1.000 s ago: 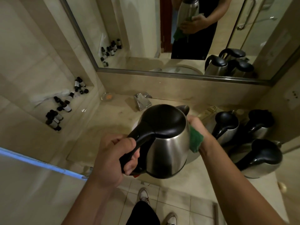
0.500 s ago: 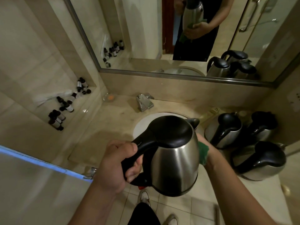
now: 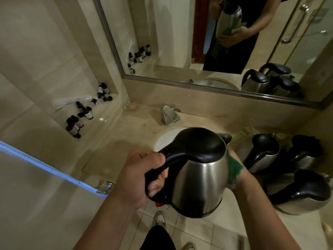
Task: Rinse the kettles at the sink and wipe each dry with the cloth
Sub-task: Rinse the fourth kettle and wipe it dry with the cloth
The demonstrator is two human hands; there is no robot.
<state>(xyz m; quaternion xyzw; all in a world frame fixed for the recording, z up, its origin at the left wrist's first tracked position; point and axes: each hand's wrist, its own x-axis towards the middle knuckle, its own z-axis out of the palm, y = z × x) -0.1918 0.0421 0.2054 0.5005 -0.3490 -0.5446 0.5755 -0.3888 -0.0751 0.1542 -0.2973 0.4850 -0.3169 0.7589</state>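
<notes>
A steel kettle (image 3: 200, 179) with a black lid and handle hangs upright in front of the counter's edge, partly over the white sink (image 3: 167, 139). My left hand (image 3: 142, 175) grips its black handle. My right hand (image 3: 239, 174) is mostly hidden behind the kettle's right side and presses a green cloth (image 3: 234, 170) against the steel wall. Three more steel kettles (image 3: 261, 154) stand in a cluster on the counter to the right.
A chrome tap (image 3: 169, 114) stands behind the sink, below a wall mirror (image 3: 216, 42). Several small dark bottles (image 3: 81, 116) lie on the left ledge. A small soap dish (image 3: 131, 106) sits near the corner. Tiled floor and my shoes show below.
The kettle has come down and toward me, in front of the sink. My right hand with the cloth has slid lower along the kettle's right side. My left hand keeps its grip.
</notes>
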